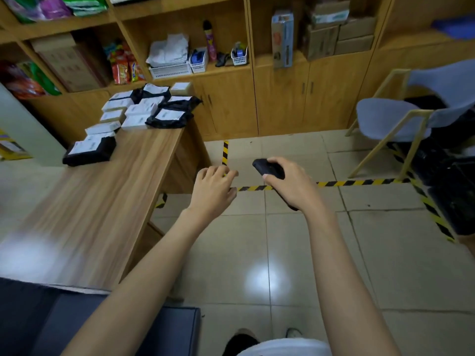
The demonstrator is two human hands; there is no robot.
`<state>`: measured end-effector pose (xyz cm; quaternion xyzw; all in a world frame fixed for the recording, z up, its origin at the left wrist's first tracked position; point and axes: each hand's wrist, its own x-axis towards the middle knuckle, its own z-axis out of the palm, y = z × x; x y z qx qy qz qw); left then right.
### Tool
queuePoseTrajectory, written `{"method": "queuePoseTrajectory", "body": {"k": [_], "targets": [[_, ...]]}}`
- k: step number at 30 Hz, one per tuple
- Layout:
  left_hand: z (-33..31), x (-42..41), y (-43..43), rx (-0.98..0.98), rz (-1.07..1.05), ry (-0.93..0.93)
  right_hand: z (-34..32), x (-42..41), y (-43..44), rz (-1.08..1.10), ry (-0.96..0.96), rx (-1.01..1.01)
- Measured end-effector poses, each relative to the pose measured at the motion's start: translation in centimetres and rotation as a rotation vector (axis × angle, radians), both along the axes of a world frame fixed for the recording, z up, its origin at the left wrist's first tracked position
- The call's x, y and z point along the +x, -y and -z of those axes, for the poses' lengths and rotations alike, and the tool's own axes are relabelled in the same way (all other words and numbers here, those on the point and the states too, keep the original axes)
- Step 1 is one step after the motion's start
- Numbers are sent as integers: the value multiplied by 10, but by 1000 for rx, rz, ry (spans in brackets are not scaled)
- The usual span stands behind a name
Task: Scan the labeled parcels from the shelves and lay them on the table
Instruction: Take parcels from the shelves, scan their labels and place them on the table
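Wood-grain table [108,201], glossy floor tiles [295,253], matt black scanner [267,168]

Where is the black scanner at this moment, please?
In the head view, the black scanner is held in the right hand, just right of centre, over the striped floor tape, to the right of the empty left hand and the wooden table.

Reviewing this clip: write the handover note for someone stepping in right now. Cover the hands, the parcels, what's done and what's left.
The left hand is empty, fingers loosely curled, over the floor beside the table.
The right hand grips the black scanner.
The parcels, labeled white boxes and black bags, lie clustered at the table's far end, labels up.
Done: that cluster is laid down.
Left: no parcel is in hand, so probably fetch the next one from the shelves. This view does not show whether any labeled ones remain there.
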<state>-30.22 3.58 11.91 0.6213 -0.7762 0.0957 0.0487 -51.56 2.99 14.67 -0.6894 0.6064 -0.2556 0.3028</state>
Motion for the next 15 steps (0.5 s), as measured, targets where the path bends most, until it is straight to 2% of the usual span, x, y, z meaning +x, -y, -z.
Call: {"method": "queuePoseTrajectory", "body": {"k": [2,9,15], "targets": [[4,16,27,0,-18,37,10,13,29,-45,-8,34],[8,91,133,17,-121,-7,18,85,151,-129,5,65],[-3,180,249,67,-161,-51,6,179,275,-162,13,62]]}}
